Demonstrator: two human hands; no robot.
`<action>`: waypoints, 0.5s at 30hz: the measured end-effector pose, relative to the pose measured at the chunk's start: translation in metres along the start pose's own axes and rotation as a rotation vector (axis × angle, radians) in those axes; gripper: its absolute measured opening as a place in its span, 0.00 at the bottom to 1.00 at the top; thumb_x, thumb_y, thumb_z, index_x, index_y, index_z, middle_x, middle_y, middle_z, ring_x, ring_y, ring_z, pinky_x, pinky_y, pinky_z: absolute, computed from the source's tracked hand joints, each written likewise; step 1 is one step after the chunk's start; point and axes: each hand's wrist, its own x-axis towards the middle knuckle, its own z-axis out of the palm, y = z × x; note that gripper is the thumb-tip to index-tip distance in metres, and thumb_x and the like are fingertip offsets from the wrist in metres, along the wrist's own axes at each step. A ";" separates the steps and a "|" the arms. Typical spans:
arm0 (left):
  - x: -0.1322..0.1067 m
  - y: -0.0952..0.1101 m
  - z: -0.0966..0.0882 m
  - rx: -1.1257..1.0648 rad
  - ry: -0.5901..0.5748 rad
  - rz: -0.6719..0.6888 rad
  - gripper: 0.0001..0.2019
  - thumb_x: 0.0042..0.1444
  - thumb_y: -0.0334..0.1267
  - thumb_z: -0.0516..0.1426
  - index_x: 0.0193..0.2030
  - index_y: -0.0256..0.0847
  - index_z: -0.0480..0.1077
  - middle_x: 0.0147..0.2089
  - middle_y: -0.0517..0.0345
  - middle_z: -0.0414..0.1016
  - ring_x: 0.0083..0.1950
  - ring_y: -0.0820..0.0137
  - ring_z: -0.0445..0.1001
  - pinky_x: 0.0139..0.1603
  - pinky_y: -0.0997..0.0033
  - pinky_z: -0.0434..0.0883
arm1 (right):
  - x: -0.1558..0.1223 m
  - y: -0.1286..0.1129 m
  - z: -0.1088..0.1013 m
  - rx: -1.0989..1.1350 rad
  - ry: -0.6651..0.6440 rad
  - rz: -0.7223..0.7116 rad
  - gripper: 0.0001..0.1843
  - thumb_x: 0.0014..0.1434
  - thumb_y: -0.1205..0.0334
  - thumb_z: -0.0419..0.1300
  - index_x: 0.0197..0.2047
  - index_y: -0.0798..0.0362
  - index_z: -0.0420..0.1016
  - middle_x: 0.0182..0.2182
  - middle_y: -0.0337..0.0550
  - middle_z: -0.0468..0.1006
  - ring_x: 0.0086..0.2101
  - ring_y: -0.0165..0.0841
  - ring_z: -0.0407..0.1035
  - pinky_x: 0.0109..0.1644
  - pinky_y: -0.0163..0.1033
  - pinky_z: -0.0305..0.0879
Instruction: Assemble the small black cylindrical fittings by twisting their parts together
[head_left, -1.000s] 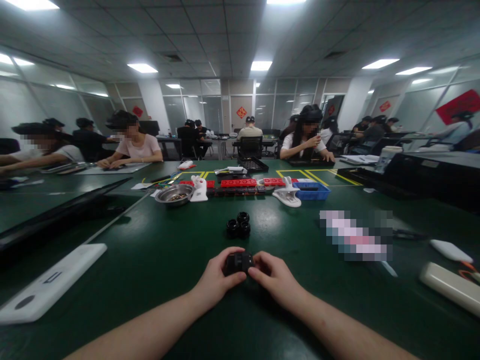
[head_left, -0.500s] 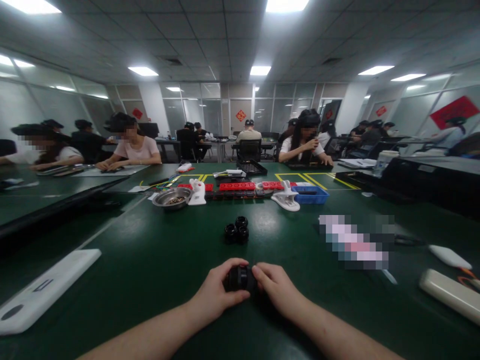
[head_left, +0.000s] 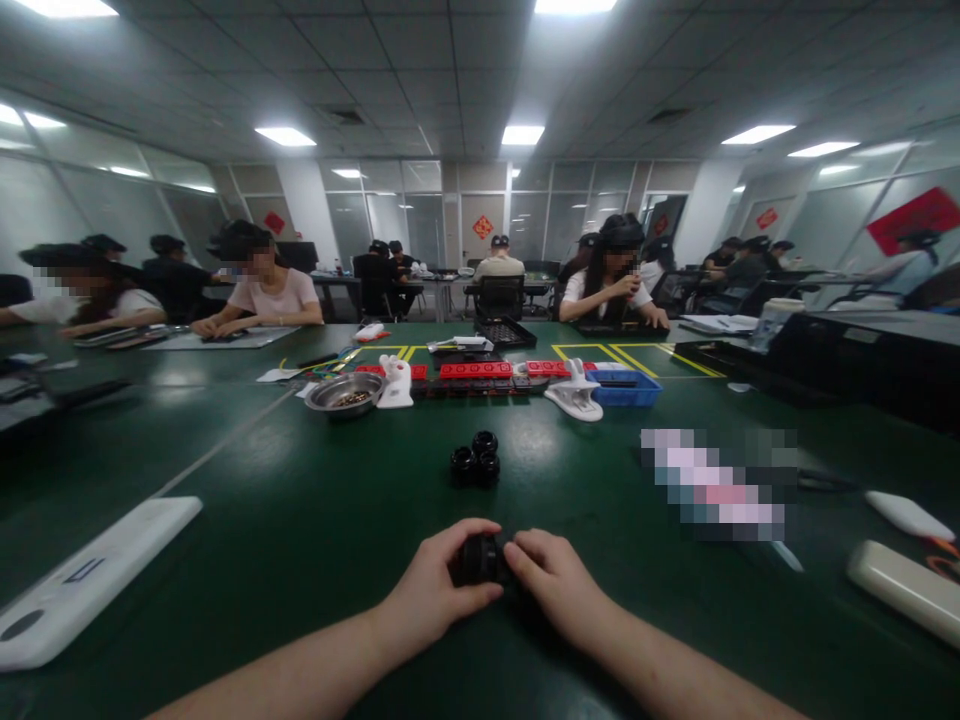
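My left hand (head_left: 439, 585) and my right hand (head_left: 551, 580) meet low in the middle of the view over the green table (head_left: 285, 510). Both are closed around a small black round part (head_left: 480, 560), thumbs and fingers pinching it from each side. Just beyond my hands lie three similar black round parts (head_left: 475, 460), bunched together on the table and touched by neither hand.
A white flat device (head_left: 82, 580) lies at the left, white bars (head_left: 904, 590) at the right. Further back sit a metal bowl (head_left: 345, 393), red part strips (head_left: 476, 370), a white clamp (head_left: 574, 395) and a blue tray (head_left: 626, 388). Other people sit working at the far tables.
My hands have stayed together on the black part, turning it slightly between the fingers. The view has shifted a little.
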 end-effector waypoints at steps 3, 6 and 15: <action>0.000 -0.001 0.000 -0.022 -0.004 -0.002 0.23 0.42 0.33 0.61 0.48 0.42 0.66 0.48 0.53 0.70 0.49 0.61 0.68 0.50 0.64 0.64 | -0.001 0.003 0.005 -0.019 0.025 0.014 0.21 0.57 0.49 0.48 0.19 0.52 0.56 0.19 0.35 0.59 0.24 0.30 0.57 0.28 0.34 0.52; 0.001 0.001 0.001 -0.048 0.030 -0.048 0.22 0.46 0.38 0.60 0.48 0.40 0.64 0.47 0.52 0.70 0.48 0.61 0.69 0.49 0.63 0.64 | -0.002 0.003 0.009 0.014 0.048 -0.006 0.17 0.56 0.50 0.52 0.22 0.52 0.59 0.21 0.36 0.63 0.25 0.30 0.58 0.29 0.34 0.54; -0.007 0.003 0.004 0.044 0.043 0.061 0.20 0.44 0.35 0.60 0.46 0.40 0.65 0.45 0.53 0.70 0.45 0.63 0.69 0.47 0.66 0.65 | 0.000 0.005 0.008 0.197 0.063 -0.054 0.30 0.58 0.38 0.37 0.18 0.52 0.58 0.19 0.37 0.61 0.25 0.31 0.58 0.31 0.36 0.55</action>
